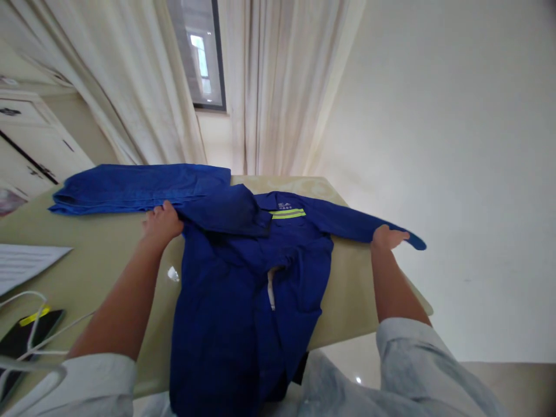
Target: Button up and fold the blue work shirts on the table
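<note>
A blue work jacket (pixel 243 278) with a yellow reflective stripe lies spread on a pale table (pixel 108 255), its lower part hanging over the near edge. My left hand (pixel 161 223) rests on the jacket's left shoulder area, where the left sleeve is folded in, fingers curled on the cloth. My right hand (pixel 388 237) holds the end of the right sleeve (pixel 360 226), which stretches out to the table's right edge. A second folded blue garment (pixel 139 186) lies at the back left of the table.
A sheet of paper (pixel 26 263) lies at the left. A dark phone (pixel 26 336) with a yellow tag and a white cable (pixel 39 347) sits near the front left. Curtains and a window stand behind the table; a white wall is to the right.
</note>
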Tool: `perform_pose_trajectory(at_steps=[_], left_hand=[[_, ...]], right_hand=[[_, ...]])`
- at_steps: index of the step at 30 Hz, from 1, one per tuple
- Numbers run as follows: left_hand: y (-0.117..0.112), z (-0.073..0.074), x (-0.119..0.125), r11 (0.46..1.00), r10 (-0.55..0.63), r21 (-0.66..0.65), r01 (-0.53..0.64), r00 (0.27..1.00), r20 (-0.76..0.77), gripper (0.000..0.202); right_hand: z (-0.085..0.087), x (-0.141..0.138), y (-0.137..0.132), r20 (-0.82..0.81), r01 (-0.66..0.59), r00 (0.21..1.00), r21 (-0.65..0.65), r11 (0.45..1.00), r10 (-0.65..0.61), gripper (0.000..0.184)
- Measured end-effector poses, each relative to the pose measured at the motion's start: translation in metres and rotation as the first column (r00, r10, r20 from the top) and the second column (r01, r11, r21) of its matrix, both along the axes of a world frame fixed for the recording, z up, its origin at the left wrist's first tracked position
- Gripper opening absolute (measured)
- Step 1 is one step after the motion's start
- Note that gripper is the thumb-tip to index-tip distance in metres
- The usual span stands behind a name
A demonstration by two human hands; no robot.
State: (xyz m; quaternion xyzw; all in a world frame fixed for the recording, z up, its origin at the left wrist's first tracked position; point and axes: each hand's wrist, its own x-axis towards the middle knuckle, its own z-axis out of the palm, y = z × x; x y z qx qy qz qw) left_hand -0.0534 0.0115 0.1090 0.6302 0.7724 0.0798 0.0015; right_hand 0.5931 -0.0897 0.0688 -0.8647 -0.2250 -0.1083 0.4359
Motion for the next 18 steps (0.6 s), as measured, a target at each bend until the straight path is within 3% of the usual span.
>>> perform_pose_trajectory(at_steps=[2,3,5,7,9,11,12,14,15,16,17,18], left_hand=[[0.003,-0.003,0.028,0.971,-0.21,0.13,0.2,0.976,0.062,0.061],[0.005,-0.006,0.046,0.938,-0.324,0.157,0.31,0.943,0.074,0.062],[0.006,-0.012,0.081,0.877,-0.477,0.086,0.472,0.878,0.042,0.061],[0.006,-0.017,0.103,0.859,-0.508,-0.095,0.504,0.861,-0.023,0.046],[0.006,-0.016,0.1,0.864,-0.483,-0.2,0.462,0.873,-0.069,0.028],[0.008,-0.004,0.073,0.907,-0.396,-0.198,0.371,0.912,-0.106,0.03],[0.009,0.005,0.052,0.947,-0.296,-0.168,0.275,0.948,-0.115,0.035],[0.012,0.028,0.008,0.999,0.029,-0.019,-0.03,0.997,-0.074,0.045],[0.012,0.039,-0.01,0.973,0.21,0.104,-0.208,0.978,-0.009,0.048],[0.012,0.048,-0.023,0.913,0.325,0.242,-0.33,0.944,0.059,0.053],[0.012,0.054,-0.028,0.837,0.384,0.374,-0.401,0.915,0.122,0.058],[0.013,0.056,-0.027,0.784,0.366,0.485,-0.387,0.92,0.143,0.063]], right_hand=[[0.007,-0.013,0.014,-0.004,0.061,0.998,0.119,0.991,-0.061,0.057],[0.01,-0.024,0.024,0.009,0.011,1.0,0.173,0.985,-0.013,0.054],[0.013,-0.052,0.046,0.071,-0.278,0.961,0.207,0.938,0.269,0.046],[0.01,-0.082,0.065,0.129,-0.594,0.804,0.103,0.798,0.581,0.044],[0.002,-0.105,0.078,0.144,-0.735,0.665,-0.046,0.677,0.732,0.045],[-0.009,-0.116,0.086,0.129,-0.758,0.612,-0.185,0.625,0.78,0.047],[-0.015,-0.118,0.089,0.116,-0.756,0.602,-0.237,0.611,0.79,0.049],[-0.025,-0.116,0.098,0.089,-0.748,0.598,-0.296,0.594,0.797,0.051],[-0.029,-0.114,0.104,0.079,-0.748,0.596,-0.306,0.589,0.799,0.05],[-0.032,-0.114,0.112,0.076,-0.751,0.592,-0.308,0.583,0.802,0.047],[-0.034,-0.114,0.121,0.078,-0.756,0.584,-0.309,0.577,0.808,0.042],[-0.036,-0.115,0.131,0.081,-0.759,0.577,-0.314,0.57,0.812,0.038]])
